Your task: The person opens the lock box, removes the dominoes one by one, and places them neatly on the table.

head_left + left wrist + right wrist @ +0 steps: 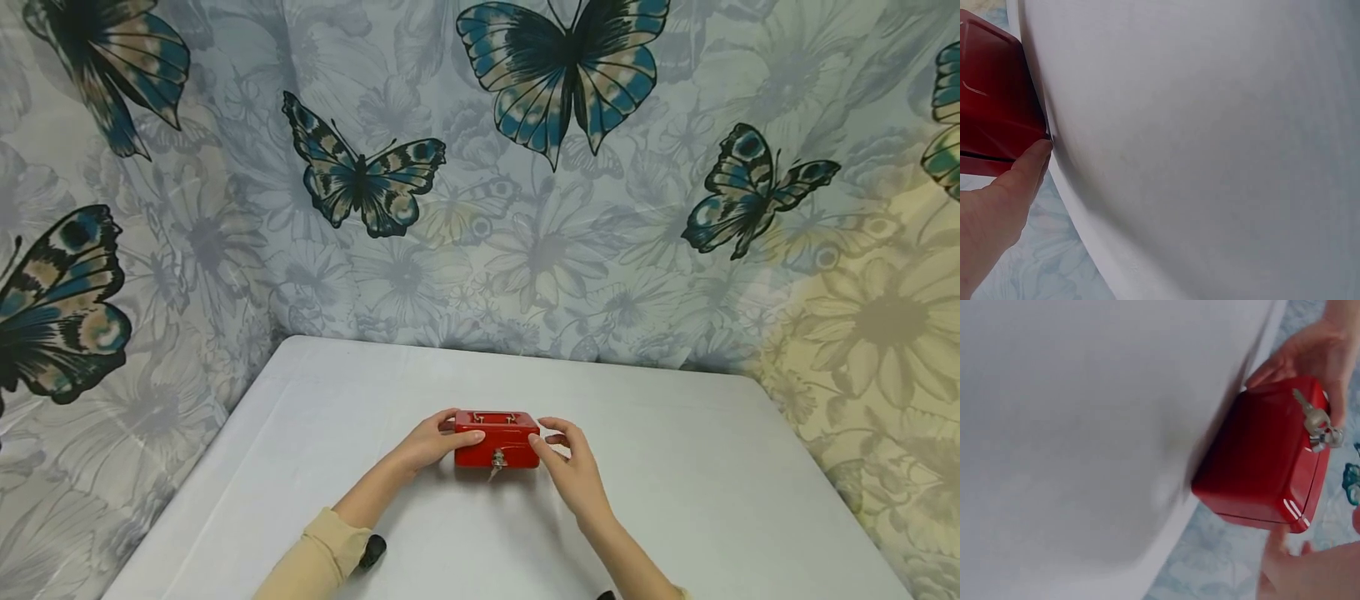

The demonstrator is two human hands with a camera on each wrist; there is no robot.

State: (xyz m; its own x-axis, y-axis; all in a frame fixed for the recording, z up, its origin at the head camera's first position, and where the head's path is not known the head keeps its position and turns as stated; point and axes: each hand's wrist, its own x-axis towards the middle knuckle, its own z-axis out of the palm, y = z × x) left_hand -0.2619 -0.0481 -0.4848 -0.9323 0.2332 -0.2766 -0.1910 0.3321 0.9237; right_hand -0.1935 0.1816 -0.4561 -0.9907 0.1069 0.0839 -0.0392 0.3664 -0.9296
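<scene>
A small red metal cash box (487, 450) stands upright on the white table, a folding handle on its lid and its lock facing me. Silver keys (1311, 415) hang from that lock. My left hand (433, 442) holds the box's left end, thumb across the front and fingers around the side. In the left wrist view, fingertips (1041, 149) meet the lower edge of the box. At the other end is my right hand (573, 471), its thumb on the front right corner and curved fingers along the right side, partly hidden.
White cloth covers the table (675, 467), whose far edge runs close to a butterfly-print fabric backdrop (487, 250). The same fabric hangs along the left and right sides. A black object (372, 551) shows beside the left sleeve.
</scene>
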